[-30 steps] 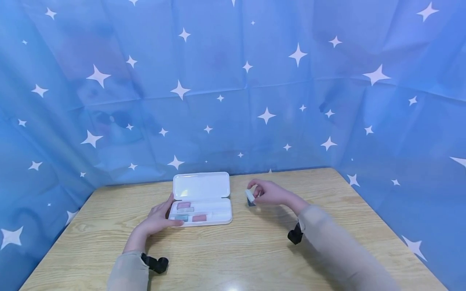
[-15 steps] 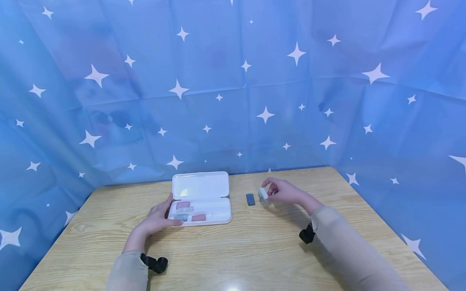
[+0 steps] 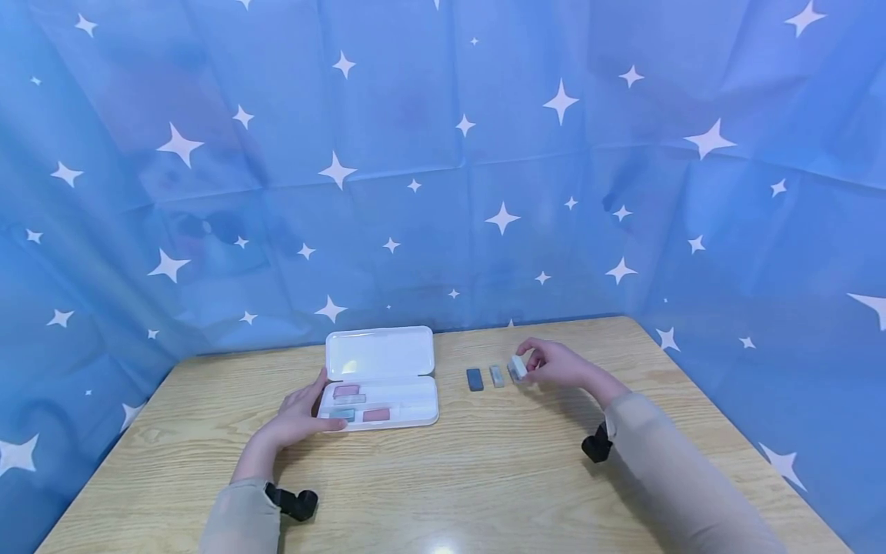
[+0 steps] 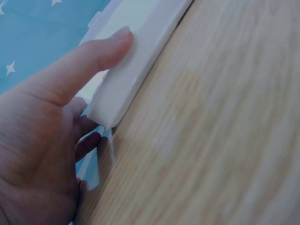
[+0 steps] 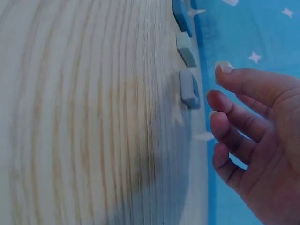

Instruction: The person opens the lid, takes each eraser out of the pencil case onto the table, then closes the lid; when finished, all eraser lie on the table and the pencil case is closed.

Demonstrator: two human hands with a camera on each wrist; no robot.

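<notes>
- Left hand: fingers spread, thumb on the front edge of an open white pencil case, the others at its left end.
- Right hand: fingers bent, right by a pale eraser; whether they pinch it, I cannot tell.
- On the tabletop between case and right hand: grey-white eraser, dark blue eraser, slightly apart.
- Inside the case: pink blocks, teal block.

Bright head view, glare on tabletop, dimmer wrist views.
</notes>
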